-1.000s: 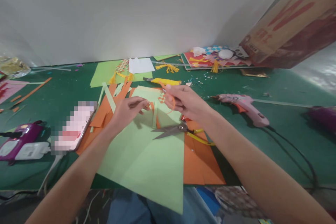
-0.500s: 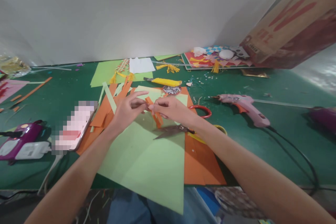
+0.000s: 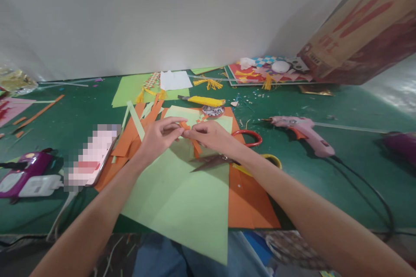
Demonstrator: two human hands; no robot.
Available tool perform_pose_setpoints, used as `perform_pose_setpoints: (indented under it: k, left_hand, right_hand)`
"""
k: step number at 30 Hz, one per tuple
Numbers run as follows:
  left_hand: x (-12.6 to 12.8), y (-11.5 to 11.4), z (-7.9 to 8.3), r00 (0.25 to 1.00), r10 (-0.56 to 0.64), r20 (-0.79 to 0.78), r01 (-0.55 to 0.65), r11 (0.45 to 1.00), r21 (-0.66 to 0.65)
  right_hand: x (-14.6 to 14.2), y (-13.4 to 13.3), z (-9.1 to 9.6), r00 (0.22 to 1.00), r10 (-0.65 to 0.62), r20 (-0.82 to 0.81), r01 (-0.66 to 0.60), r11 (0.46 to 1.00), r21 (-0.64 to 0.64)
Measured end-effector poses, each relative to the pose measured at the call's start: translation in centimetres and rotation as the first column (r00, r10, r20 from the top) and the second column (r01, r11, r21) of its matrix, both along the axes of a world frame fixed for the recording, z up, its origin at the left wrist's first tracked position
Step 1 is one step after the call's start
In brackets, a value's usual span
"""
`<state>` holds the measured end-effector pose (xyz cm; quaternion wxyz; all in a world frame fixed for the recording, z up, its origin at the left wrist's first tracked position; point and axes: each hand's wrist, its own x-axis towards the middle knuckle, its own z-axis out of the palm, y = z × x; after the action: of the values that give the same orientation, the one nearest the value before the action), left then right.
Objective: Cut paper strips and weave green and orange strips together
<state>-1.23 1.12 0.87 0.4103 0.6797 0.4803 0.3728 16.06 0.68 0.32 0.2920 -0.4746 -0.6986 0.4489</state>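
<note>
Soft, rather dim light glows brightest on the wall [image 3: 182, 58] beyond the left hand [image 3: 159, 136] and right hand [image 3: 211, 135]. Faint shadows pool below them on the pale-green paper [image 3: 182, 199]; the orange paper strip [image 3: 196, 148] between them looks soft-edged. Mosaic blocks mask the smartphone [image 3: 94, 153] leftward; beyond, rightward, wide-angle distortion stretches the paper bag [image 3: 357, 30].

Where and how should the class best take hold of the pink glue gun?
Probably by the handle of the glue gun, coming from the near right: the handle slants that way, the orange trigger sits on its left side, and the nozzle points left, away.
</note>
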Motion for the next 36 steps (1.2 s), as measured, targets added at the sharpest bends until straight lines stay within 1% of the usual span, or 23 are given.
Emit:
perform_pose_setpoints:
  k: [6,11,15,21,36]
  left_hand:
    - [-0.06,-0.14,0.16,0.999,0.012,-0.030,-0.012,1.000,0.001]
    - [-0.14,0.09,-0.15,0.999,-0.020,-0.031,0.021,1.000,0.014]
    - [-0.30,0.32,-0.51,0.998,-0.055,-0.016,0.056,0.998,0.017]
    - [-0.28,0.42,-0.69,0.998,-0.066,-0.020,0.066,0.997,0.036]
    - [-0.06,0.22,-0.48,0.998,-0.046,-0.031,0.046,0.999,0.023]
  right_hand:
    - [-0.01,0.14,-0.14,1.000,-0.011,0.015,0.011,1.000,0.005]
    - [0.00,0.21,-0.30,1.000,-0.008,0.018,0.008,1.000,-0.002]
    - [-0.02,0.26,-0.38,1.000,-0.009,0.021,0.009,1.000,0.017]
    - [-0.05,0.27,-0.34,1.000,-0.018,0.023,0.018,1.000,0.023]
    - [-0.17,0.17,-0.48,0.999,-0.028,0.016,0.028,0.999,0.016]
